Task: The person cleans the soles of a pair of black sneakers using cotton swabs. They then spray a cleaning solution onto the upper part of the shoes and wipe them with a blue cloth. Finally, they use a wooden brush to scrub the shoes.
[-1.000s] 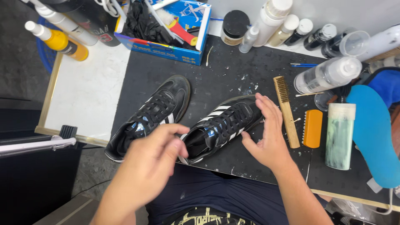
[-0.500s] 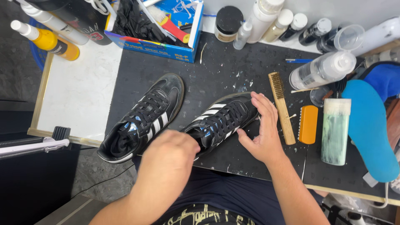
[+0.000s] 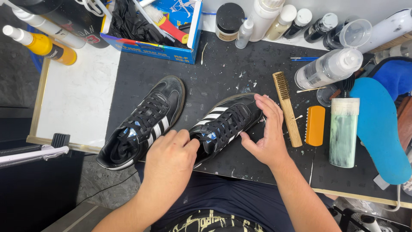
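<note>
At the far left, a yellow bottle point(image 3: 43, 47) lay at about 10 o'clock from the shoes, on the white board point(image 3: 75, 103) beside the black mat point(image 3: 223, 68) that covered the tabletop. Just right of it, at 12 o'clock, stood a blue cardboard box point(image 3: 163, 47) stuffed with black gloves and a red-handled brush.

On the mat lay the left black shoe point(image 3: 141, 124), toe pointing to 1 o'clock, untouched, its heel hanging over the mat's near edge. The left hand point(image 3: 169, 159) rested at the heel opening of the right black shoe point(image 3: 223, 124), fingers curled together and pressed onto the collar; whether they gripped it or only pushed could not be told. That shoe, with white stripes, lay just beside the first, near the mat's centre, toe toward 1 o'clock.

The right hand point(image 3: 266, 137) cupped the shoe's toe side at 3 o'clock, fingers spread apart along the sole edge, thumb against the laces side.

Just beyond that hand, at 3 o'clock, lay a wooden brush point(image 3: 286, 109), close enough to crowd the knuckles, then an orange brush point(image 3: 315, 125), a tall greenish container point(image 3: 344, 133) and a blue insole point(image 3: 380, 129). At 1 o'clock a clear spray bottle point(image 3: 328, 68) lay on its side, with a row of small bottles and a dark-lidded jar point(image 3: 228, 19) behind.
</note>
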